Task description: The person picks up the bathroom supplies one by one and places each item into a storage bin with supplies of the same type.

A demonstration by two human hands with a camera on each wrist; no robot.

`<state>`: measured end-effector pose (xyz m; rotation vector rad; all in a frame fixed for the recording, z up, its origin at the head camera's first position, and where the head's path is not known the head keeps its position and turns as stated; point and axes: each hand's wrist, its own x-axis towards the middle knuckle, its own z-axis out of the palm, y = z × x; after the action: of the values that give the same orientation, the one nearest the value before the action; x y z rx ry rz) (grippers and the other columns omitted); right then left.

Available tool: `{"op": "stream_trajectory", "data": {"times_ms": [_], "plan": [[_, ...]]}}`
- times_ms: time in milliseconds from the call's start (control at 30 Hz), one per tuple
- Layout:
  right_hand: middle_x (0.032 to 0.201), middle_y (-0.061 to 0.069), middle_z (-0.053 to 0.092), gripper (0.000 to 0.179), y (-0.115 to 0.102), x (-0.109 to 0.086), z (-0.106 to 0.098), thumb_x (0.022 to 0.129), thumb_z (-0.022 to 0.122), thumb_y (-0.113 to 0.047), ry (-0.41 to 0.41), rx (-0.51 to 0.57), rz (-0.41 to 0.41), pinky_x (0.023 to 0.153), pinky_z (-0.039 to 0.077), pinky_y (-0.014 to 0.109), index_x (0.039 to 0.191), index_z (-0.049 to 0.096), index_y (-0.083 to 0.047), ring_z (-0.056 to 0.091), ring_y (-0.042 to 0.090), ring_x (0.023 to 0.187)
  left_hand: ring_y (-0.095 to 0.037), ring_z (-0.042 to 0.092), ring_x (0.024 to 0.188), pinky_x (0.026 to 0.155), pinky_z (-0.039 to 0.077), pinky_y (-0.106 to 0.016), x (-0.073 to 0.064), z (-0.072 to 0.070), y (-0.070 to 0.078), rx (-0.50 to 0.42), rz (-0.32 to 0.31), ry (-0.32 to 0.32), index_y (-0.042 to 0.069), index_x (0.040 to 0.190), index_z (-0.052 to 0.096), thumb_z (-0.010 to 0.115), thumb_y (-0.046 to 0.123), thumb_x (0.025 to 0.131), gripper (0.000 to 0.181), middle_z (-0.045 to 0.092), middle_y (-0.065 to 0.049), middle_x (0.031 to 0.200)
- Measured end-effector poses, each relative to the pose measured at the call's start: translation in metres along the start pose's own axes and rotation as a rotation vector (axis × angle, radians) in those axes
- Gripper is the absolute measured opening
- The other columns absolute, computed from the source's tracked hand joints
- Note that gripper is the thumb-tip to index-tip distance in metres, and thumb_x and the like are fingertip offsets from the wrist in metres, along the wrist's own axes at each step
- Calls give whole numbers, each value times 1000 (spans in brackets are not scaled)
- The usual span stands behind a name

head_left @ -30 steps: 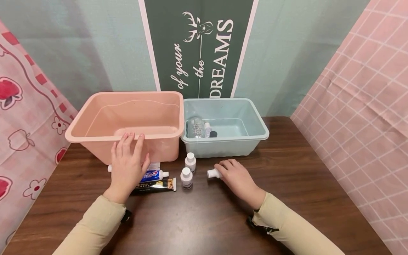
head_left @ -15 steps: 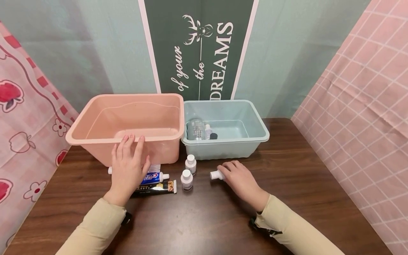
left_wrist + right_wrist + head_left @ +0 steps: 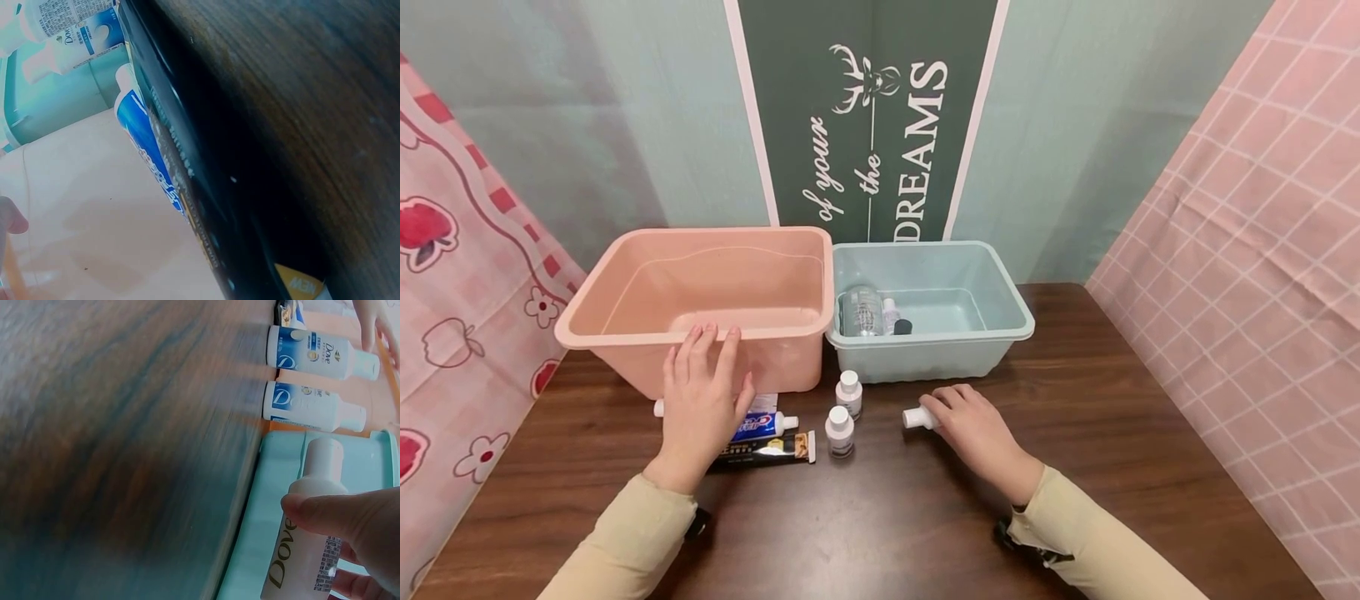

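Note:
My right hand grips a small white Dove bottle, which lies tilted with its cap to the left. In the right wrist view the thumb presses on the bottle's body. My left hand lies with outstretched fingers against the front rim of the pink bin, holding nothing. Beneath it are a blue toothpaste tube and a black tube, partly hidden by the hand. Two more white Dove bottles stand upright between the hands, one behind the other.
A light blue bin stands right of the pink one, holding a clear bottle and smaller bottles at its left end. Another white cap shows left of my left hand. Fabric hangs at the back and both sides.
My right hand has shifted slightly to the right with the Dove bottle. The left hand stays at the pink bin's rim. The whole head view has sunk a little in the frame.

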<state>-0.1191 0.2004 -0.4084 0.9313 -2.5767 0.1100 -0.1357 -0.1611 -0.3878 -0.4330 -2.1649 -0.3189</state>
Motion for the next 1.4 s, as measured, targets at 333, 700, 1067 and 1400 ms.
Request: {"op": "stream_trajectory", "data": {"times_ms": [333, 700, 1067, 1400], "plan": [[104, 8, 62, 42, 5, -4, -3, 71, 79, -9, 2, -11, 21, 81, 48, 39, 110, 65, -9, 55, 28, 94, -45, 37, 122, 98, 25, -62, 1, 0, 2, 6, 5, -6, 2, 130, 48, 44, 31, 83, 55, 42, -29, 127], [102, 8, 63, 41, 7, -7, -7, 70, 79, -8, -15, -5, 40, 80, 49, 40, 108, 66, -9, 56, 27, 93, -44, 36, 123, 97, 25, -62, -3, -3, 2, 4, 0, -17, 1, 130, 48, 41, 33, 86, 54, 42, -30, 129], [103, 8, 63, 42, 9, -9, -12, 70, 80, -8, -37, -2, 63, 81, 49, 40, 109, 66, -9, 56, 26, 94, -46, 35, 124, 97, 25, -63, -3, -4, 0, 1, 12, -39, 1, 131, 47, 43, 31, 85, 55, 40, -31, 130], [104, 8, 63, 44, 12, -11, -16, 69, 80, -9, -57, -10, 81, 82, 49, 40, 110, 66, -9, 56, 26, 94, -45, 36, 124, 96, 26, -62, 0, -4, 2, -1, 15, 3, 1, 130, 48, 43, 31, 85, 54, 41, -30, 129]]}}
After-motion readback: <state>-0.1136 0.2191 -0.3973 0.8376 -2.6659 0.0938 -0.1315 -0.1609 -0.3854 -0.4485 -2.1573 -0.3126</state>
